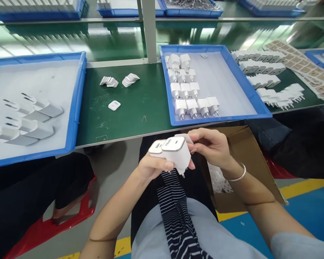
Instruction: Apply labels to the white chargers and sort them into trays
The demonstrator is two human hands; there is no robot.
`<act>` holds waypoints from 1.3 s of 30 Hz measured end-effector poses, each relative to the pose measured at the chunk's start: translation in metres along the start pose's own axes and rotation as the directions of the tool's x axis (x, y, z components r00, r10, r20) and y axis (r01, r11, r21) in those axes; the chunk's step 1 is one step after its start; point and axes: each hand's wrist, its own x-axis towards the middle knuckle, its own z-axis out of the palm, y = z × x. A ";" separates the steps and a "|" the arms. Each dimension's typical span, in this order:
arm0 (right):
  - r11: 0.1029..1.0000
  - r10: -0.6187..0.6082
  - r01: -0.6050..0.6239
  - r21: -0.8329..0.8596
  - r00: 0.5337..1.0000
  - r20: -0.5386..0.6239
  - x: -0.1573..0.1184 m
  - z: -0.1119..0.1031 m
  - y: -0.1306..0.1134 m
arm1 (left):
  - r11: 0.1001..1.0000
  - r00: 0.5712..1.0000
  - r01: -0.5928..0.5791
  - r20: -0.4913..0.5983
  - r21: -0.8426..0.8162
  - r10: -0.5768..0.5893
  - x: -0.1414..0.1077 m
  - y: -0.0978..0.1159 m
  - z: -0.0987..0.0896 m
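My left hand is closed around two white USB wall chargers, held side by side with their port faces up and pins down. At their right, my right hand pinches a thin white plate between thumb and fingers, right beside the nearer charger; whether the two touch I cannot tell. On the green bench lie one loose white square plate and two small fanned stacks, a left stack and a right stack.
A blue tray ahead holds rows of white chargers; a left blue tray holds several lying down. More chargers and a label sheet lie at right. An open cardboard box stands beside my lap. People sit on both sides.
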 end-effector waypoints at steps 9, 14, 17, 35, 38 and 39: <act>0.962 0.269 -0.271 -0.044 0.962 -0.042 0.016 -0.035 -0.033 | 0.631 0.957 -0.199 0.011 0.750 0.288 -0.005 0.033 0.001; 0.903 0.426 -0.411 -0.128 0.811 0.401 0.057 -0.045 -0.061 | 0.527 0.971 -0.152 0.027 0.836 0.238 0.001 0.033 0.007; 0.888 0.452 -0.419 -0.187 0.731 0.510 0.075 -0.037 -0.066 | 0.508 0.977 -0.123 0.013 0.852 0.215 0.006 0.030 0.013; 0.723 0.631 -0.659 -0.208 0.506 0.588 0.085 -0.017 -0.061 | 0.523 0.985 -0.136 0.061 0.841 0.159 0.004 0.035 0.019; 0.731 0.616 -0.657 -0.185 0.518 0.594 0.083 -0.018 -0.059 | 0.548 0.989 -0.127 0.062 0.827 0.136 0.004 0.034 0.017; 0.732 0.611 -0.657 -0.178 0.519 0.597 0.082 -0.018 -0.058 | 0.553 0.990 -0.125 0.062 0.824 0.130 0.004 0.034 0.017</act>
